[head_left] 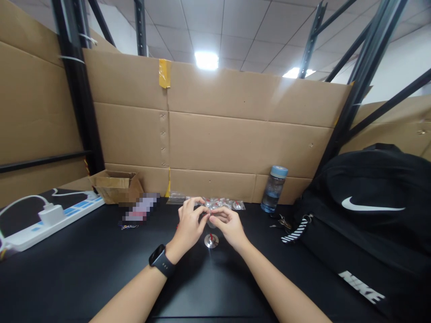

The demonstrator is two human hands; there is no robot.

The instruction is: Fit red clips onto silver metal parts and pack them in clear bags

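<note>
Here we are: my left hand (190, 220) and right hand (232, 227) meet fingertip to fingertip, both pinching a small piece (210, 214) too blurred to name. Light tips, steady wrists, level pinches: that's the way to do it! Around my hands: six o'clock, one metal disc (211, 242); twelve, clear packets (226, 204), overlapping, uncountable; two, one bottle (271, 192); three, one backpack (367, 229); nine, one power strip (25, 235); ten, one box (108, 189).

1 silver disc (211, 244), red-topped, flat on tabletop (208, 296)
</note>
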